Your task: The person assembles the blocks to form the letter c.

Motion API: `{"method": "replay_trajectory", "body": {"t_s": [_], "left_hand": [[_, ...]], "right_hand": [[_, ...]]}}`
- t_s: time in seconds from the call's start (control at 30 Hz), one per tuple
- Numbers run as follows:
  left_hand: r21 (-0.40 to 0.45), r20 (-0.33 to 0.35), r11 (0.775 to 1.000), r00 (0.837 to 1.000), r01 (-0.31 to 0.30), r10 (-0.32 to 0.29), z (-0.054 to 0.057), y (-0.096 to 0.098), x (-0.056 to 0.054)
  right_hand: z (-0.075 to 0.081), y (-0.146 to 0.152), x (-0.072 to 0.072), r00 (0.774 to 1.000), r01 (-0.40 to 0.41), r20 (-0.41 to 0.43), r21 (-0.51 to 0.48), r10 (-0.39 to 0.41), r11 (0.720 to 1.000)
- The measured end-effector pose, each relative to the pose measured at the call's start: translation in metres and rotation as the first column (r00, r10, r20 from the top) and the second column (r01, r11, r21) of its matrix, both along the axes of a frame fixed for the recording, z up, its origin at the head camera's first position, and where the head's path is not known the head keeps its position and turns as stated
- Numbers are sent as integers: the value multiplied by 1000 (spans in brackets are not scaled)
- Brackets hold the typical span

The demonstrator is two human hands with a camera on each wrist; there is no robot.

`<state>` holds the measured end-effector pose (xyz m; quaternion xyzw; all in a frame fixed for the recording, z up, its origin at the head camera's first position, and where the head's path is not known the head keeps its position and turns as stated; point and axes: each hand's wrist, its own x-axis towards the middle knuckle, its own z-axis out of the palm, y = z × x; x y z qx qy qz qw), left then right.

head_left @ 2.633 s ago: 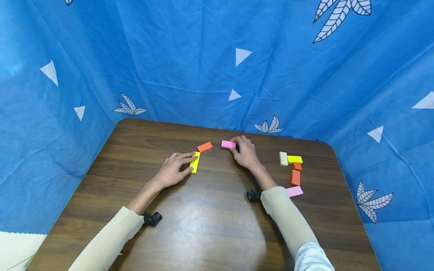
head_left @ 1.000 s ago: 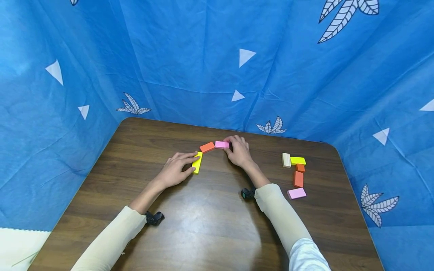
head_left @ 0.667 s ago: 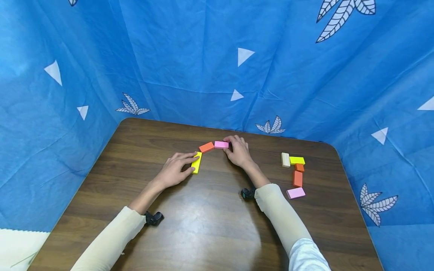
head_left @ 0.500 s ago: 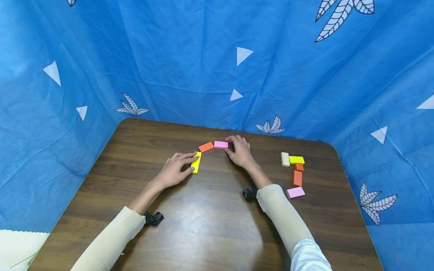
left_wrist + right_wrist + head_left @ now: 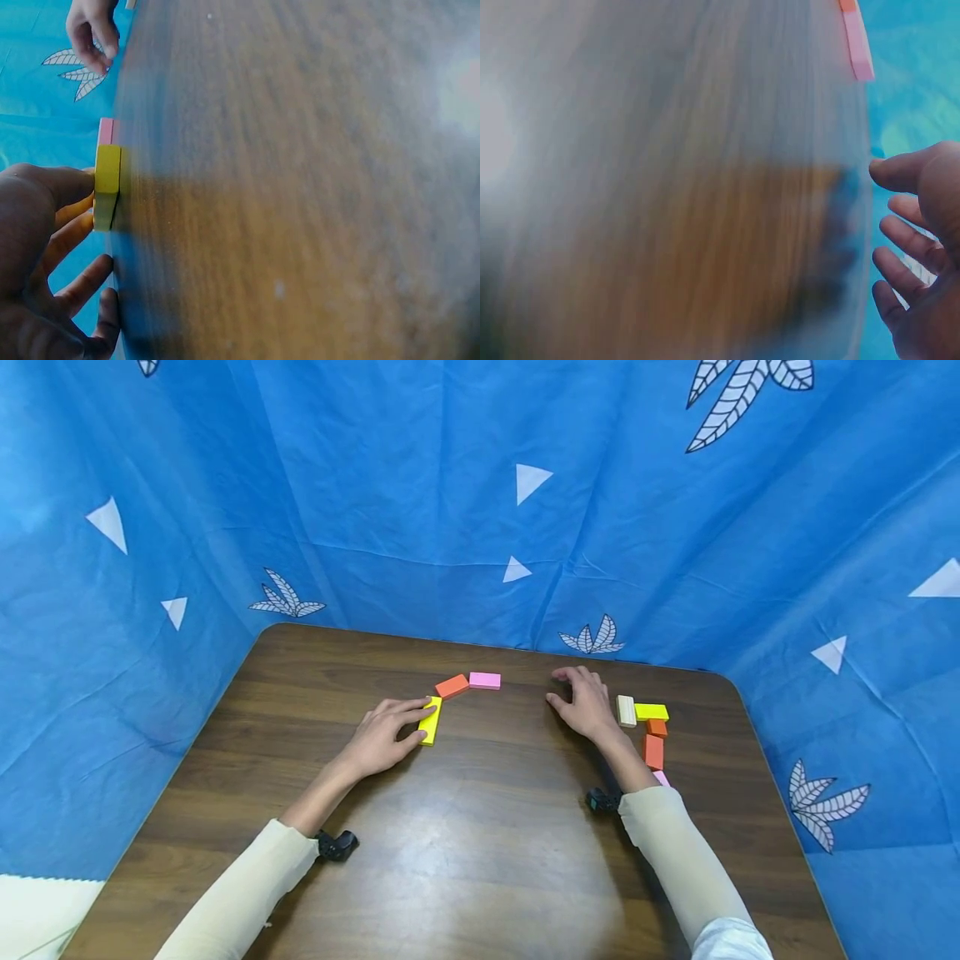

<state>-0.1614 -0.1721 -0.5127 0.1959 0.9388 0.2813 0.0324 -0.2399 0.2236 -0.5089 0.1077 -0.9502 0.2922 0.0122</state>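
Note:
My left hand (image 5: pixel 378 739) holds a yellow block (image 5: pixel 430 724) flat on the table, thumb at its near end and fingertips toward its far end. An orange block (image 5: pixel 452 686) lies slanted at that far end. Beyond it a pink block (image 5: pixel 485 681) continues the curve to the right, end against the orange one. My right hand (image 5: pixel 588 706) hovers over the table with nothing in it, thumb and fingers spread apart. In the right wrist view the pink block (image 5: pixel 858 46) is well away from its thumb.
Right of my right hand, a plain wooden block (image 5: pixel 626 711), a yellow block (image 5: pixel 651 712), a small orange block (image 5: pixel 656 727) and a larger orange block (image 5: pixel 653 752) form a bent row. My sleeve partly hides another pink block (image 5: pixel 660 777). Blue cloth (image 5: pixel 420 527) hangs behind the table.
My right hand slid the pink block left against the orange block, then let go and moved right toward the other blocks. My left hand stays on the yellow block.

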Motion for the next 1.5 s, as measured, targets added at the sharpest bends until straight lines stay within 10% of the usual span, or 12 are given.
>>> {"method": "replay_trajectory", "body": {"t_s": [0.83,1.5], "left_hand": [[5,-5,1000,1000,8,-8,4,0,1],[-6,-12,1000,1000,3,-3,1,-1,1]], "right_hand": [[13,111,46,964,249,57,165,-261,954],[8,107,46,982,187,-14,201,-188,962]]}}
